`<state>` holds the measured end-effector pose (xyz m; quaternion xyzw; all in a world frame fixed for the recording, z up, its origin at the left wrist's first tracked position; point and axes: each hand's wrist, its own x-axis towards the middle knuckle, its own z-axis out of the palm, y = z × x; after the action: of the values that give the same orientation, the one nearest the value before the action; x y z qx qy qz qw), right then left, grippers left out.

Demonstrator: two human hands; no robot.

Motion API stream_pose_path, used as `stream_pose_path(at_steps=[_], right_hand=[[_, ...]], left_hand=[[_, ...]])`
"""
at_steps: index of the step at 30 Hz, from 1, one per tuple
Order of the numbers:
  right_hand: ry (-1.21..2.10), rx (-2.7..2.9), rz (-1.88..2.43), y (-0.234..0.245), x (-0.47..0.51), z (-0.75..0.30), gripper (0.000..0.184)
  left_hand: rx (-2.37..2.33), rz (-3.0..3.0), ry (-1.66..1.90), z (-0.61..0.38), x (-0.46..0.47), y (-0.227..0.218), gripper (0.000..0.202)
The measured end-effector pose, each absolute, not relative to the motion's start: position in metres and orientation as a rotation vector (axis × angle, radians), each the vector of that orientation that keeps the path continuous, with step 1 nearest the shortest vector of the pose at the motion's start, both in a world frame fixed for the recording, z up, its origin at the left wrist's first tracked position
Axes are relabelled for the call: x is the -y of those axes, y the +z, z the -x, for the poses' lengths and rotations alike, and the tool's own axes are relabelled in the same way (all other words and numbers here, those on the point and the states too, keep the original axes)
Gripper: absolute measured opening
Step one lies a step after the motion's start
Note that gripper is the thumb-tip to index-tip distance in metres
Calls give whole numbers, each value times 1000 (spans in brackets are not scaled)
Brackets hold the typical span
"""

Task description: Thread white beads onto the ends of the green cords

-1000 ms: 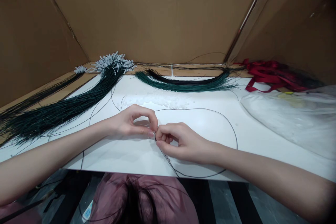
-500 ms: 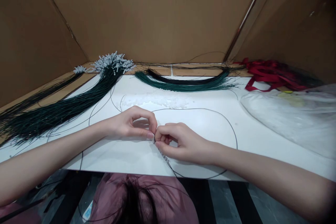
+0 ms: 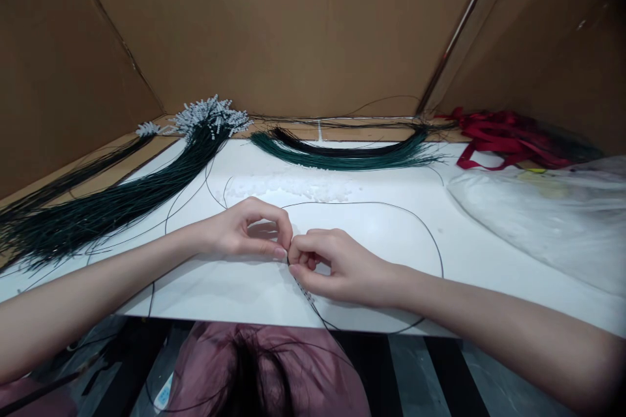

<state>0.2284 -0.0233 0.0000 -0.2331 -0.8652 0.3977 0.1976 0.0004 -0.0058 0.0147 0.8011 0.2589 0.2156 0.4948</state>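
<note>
My left hand (image 3: 249,231) and my right hand (image 3: 332,264) meet fingertip to fingertip over the white board (image 3: 244,293). Both pinch one thin black wire (image 3: 430,234) that loops out to the right and back under my right wrist. A short run of small clear beads (image 3: 306,289) sits on the wire just below my right fingers. A scatter of loose clear beads (image 3: 298,186) lies on the board a little beyond my hands.
A large bundle of dark green wires (image 3: 122,199) tipped with white beads (image 3: 210,114) fans across the left. A smaller green and black bundle (image 3: 342,153) lies at the back. Red ribbons (image 3: 508,137) and a clear plastic bag (image 3: 548,221) are on the right. Cardboard walls (image 3: 293,26) enclose the space.
Almost nothing differs. My fingertips have shifted very slightly on the wire while both hands stay in place.
</note>
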Motion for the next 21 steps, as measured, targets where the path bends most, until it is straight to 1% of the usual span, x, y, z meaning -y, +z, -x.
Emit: stream_pose_path(at_steps=[9,11,13,15,17,18,20,21], right_hand=[[1143,2395,636,-2,22,-229,8],[1156,2387,631,-2,22,-228,7],[1166,2382,636,-1,22,-228,8],[1171,2374,646,0,22,-228,8],[1208,2360,646,1,21,-228,8],[1234,2347,645,1,21,-228,8],[1273,2325,650,2,21,-227,9],[1279,2319,657,2,21,-227,9]], left_hand=[[-646,-1987,513,0,5,16,8],[-674,-2074,605,3,4,21,9],[-672,-2146,775,5,10,29,12],[-609,-2154,904,3,25,40,14],[-545,-2114,810,-4,50,50,14],[-520,-2076,679,-9,65,53,14],[-386,-1969,483,-22,94,51,12],[-322,-1926,484,-28,106,46,12]])
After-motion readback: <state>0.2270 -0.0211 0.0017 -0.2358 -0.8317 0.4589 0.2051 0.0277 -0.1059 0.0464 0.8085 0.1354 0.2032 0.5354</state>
